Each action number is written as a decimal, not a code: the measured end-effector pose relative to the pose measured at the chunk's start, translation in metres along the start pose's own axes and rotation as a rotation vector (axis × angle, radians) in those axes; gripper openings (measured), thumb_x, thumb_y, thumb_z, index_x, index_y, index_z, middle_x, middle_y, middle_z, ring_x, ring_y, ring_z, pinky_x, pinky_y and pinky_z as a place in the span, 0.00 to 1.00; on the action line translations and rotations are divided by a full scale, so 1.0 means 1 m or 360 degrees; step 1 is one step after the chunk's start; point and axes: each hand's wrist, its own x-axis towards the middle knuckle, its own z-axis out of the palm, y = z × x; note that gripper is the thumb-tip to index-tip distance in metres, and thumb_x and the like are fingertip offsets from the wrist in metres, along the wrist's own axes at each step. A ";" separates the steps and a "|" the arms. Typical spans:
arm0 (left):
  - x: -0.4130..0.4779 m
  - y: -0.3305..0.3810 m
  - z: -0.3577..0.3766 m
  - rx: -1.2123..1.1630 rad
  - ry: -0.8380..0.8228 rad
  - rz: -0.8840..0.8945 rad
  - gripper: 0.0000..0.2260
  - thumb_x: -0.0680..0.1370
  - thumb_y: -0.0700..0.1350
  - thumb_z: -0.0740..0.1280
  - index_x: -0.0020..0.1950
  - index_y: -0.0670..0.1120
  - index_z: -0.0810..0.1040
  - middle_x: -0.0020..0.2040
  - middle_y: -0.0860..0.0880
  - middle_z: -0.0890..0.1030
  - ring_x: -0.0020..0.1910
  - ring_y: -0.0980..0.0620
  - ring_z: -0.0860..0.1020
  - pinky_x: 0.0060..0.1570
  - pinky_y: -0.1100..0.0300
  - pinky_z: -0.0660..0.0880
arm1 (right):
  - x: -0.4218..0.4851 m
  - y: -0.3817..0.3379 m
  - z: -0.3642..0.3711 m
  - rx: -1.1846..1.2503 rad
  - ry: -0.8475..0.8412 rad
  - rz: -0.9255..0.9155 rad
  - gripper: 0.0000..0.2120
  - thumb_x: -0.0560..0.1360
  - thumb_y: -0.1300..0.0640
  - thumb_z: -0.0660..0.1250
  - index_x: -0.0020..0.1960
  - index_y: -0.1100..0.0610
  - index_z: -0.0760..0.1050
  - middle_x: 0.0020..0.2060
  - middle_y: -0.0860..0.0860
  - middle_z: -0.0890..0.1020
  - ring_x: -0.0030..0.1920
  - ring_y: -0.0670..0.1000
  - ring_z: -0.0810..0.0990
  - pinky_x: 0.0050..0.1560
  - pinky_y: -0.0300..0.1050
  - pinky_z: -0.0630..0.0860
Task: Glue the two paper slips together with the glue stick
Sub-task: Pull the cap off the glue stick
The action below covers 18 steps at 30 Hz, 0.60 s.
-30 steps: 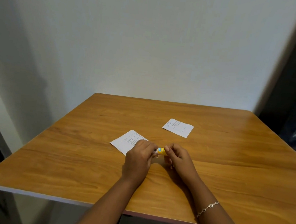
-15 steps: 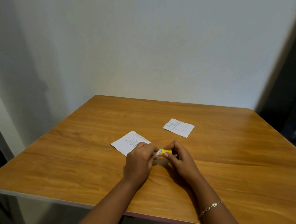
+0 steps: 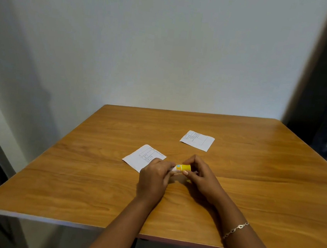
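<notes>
A small yellow glue stick (image 3: 183, 167) lies sideways between my two hands, just above the table's middle. My left hand (image 3: 154, 178) grips its whitish left end, and my right hand (image 3: 200, 177) pinches the yellow body. One printed paper slip (image 3: 142, 158) lies flat just left of my left hand, with its near corner hidden under my fingers. The second paper slip (image 3: 197, 140) lies flat further back and to the right, apart from both hands.
The wooden table (image 3: 252, 193) stands against a white wall. Its near edge runs just below my forearms. A dark doorway or curtain is at the right, beyond the table's right edge. A bracelet (image 3: 235, 230) is on my right wrist.
My hands have stayed close together on the glue stick. More of the yellow body now shows between them, as the two hands have drawn slightly apart.
</notes>
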 end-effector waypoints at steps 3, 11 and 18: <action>0.001 0.000 -0.001 -0.0034 0.0038 -0.0018 0.10 0.67 0.37 0.73 0.46 0.47 0.82 0.40 0.46 0.83 0.40 0.49 0.80 0.35 0.59 0.75 | -0.001 -0.005 0.002 0.0107 0.0066 0.0061 0.05 0.74 0.58 0.65 0.50 0.55 0.73 0.38 0.51 0.78 0.35 0.44 0.74 0.36 0.35 0.70; 0.001 0.001 0.000 0.0025 -0.0009 0.0025 0.11 0.67 0.38 0.73 0.47 0.49 0.81 0.42 0.49 0.83 0.42 0.51 0.79 0.37 0.64 0.71 | 0.000 -0.003 0.004 0.0005 0.0109 0.0123 0.08 0.76 0.60 0.62 0.39 0.53 0.72 0.32 0.50 0.75 0.32 0.46 0.71 0.34 0.40 0.66; 0.001 0.001 -0.001 0.0023 -0.0008 -0.0001 0.12 0.67 0.37 0.73 0.48 0.48 0.82 0.41 0.47 0.83 0.40 0.49 0.80 0.34 0.58 0.76 | -0.002 -0.006 0.000 -0.0142 0.0053 0.0021 0.11 0.71 0.67 0.67 0.47 0.52 0.72 0.44 0.49 0.78 0.48 0.52 0.76 0.46 0.43 0.72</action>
